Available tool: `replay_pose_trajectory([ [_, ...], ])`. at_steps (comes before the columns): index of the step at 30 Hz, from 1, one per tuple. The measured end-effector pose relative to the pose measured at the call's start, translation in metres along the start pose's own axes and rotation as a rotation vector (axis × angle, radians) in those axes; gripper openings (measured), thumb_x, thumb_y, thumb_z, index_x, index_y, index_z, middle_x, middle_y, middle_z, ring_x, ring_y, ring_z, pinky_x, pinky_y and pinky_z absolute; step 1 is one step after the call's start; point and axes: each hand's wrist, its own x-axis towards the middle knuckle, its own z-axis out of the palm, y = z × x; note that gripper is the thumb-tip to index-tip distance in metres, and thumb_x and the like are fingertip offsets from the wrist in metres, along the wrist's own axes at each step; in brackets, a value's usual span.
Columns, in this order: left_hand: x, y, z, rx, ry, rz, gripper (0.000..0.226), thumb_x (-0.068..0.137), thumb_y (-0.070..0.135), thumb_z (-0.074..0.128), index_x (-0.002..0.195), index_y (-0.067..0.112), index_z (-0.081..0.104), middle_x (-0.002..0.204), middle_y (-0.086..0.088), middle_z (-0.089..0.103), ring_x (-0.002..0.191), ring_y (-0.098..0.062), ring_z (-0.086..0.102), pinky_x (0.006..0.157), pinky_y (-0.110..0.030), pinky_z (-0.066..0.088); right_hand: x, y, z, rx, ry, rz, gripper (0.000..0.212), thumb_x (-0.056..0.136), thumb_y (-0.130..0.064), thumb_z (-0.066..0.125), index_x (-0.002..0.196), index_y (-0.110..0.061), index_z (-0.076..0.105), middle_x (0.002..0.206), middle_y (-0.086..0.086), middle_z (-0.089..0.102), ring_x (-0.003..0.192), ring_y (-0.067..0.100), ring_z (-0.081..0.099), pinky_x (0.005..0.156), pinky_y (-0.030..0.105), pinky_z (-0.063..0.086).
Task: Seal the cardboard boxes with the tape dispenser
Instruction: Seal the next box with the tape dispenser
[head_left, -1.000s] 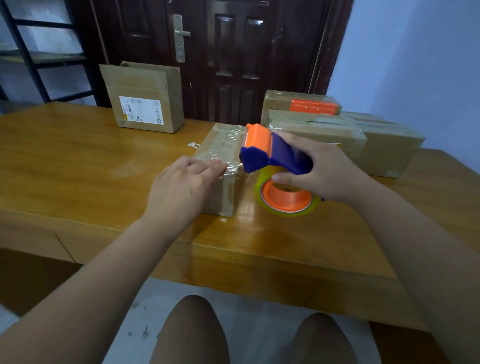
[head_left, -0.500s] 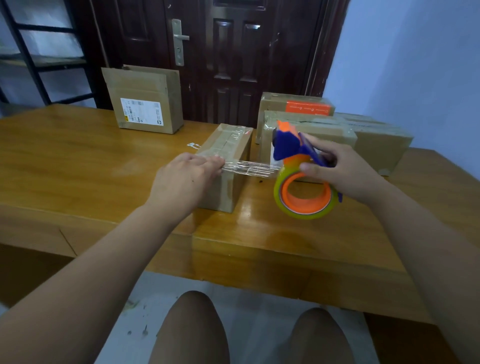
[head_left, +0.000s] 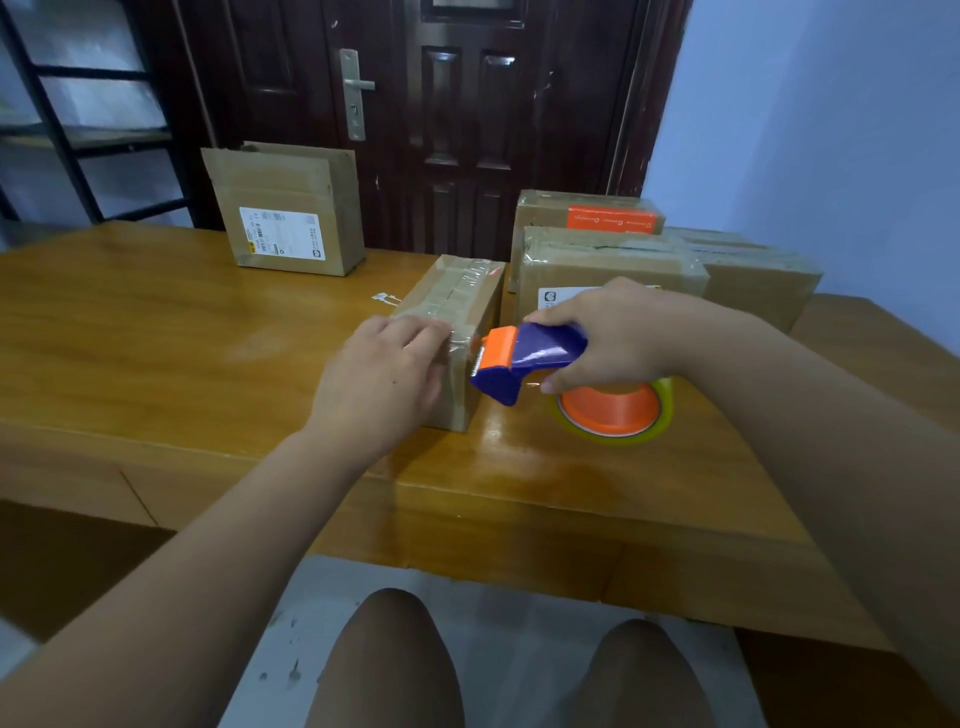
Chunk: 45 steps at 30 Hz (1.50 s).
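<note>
Left hand (head_left: 382, 379): lying palm-down, fingers together and extending forward, pressing flat on the surface beneath; forearm reaching in from lower left, bare. Right hand (head_left: 615, 338): curling closed around a handle, knuckles facing up, thumb tucking underneath; forearm coming in from the right, bare, wrist angling slightly down. Both knees showing below, bare.

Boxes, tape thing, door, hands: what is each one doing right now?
Small box: shut, taped over, held down.
Left hand: pressing flat on small box.
Right hand: gripping tape dispenser.
Tape dispenser: blade at the box edge.
Labelled box: upright, shut.
Stacked boxes: shut.
Door: closed.
</note>
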Motion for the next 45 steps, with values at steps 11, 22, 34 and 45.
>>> replay_pose_trajectory([
  [11, -0.013, 0.024, 0.025, 0.124, -0.043, 0.059, 0.049, 0.069, 0.041, 0.077, 0.113, 0.022, 0.067, 0.133, -0.029, 0.047, 0.125, -0.05, 0.041, 0.105, -0.061, 0.027, 0.019, -0.007, 0.011, 0.123, -0.335, 0.048, 0.048, 0.076, -0.057, 0.068, 0.12, -0.038, 0.062, 0.101, -0.011, 0.063, 0.094, 0.014, 0.055, 0.079, 0.031, 0.04],
  [22, 0.001, -0.009, 0.003, -0.038, -0.29, 0.047, 0.095, 0.071, 0.08, 0.015, 0.147, 0.035, -0.016, 0.16, -0.003, 0.001, 0.146, -0.018, -0.001, 0.114, -0.04, -0.005, -0.033, 0.08, 0.046, 1.106, -0.21, 0.455, 0.058, 0.064, -0.047, 0.072, 0.103, -0.003, 0.065, 0.089, 0.013, 0.073, 0.074, 0.024, 0.07, 0.064, 0.033, 0.057],
  [34, -0.003, 0.008, 0.016, 0.007, -0.153, -0.052, 0.082, 0.085, 0.055, 0.057, 0.148, 0.035, 0.01, 0.157, -0.006, 0.017, 0.145, -0.024, 0.011, 0.112, -0.053, -0.007, -0.035, 0.081, 0.058, 1.088, -0.253, 0.499, 0.032, 0.087, -0.04, 0.06, 0.094, -0.009, 0.068, 0.08, 0.006, 0.07, 0.072, 0.016, 0.066, 0.063, 0.027, 0.052],
  [45, -0.018, 0.063, 0.007, -0.507, 0.033, 0.032, 0.059, 0.097, 0.052, 0.017, 0.129, 0.024, 0.057, 0.149, -0.005, 0.037, 0.137, -0.022, 0.03, 0.106, -0.037, 0.025, -0.032, 0.075, 0.055, 0.865, -0.204, 0.6, 0.041, 0.092, -0.043, 0.058, 0.098, -0.004, 0.071, 0.098, 0.016, 0.072, 0.095, 0.034, 0.068, 0.089, 0.047, 0.054],
])
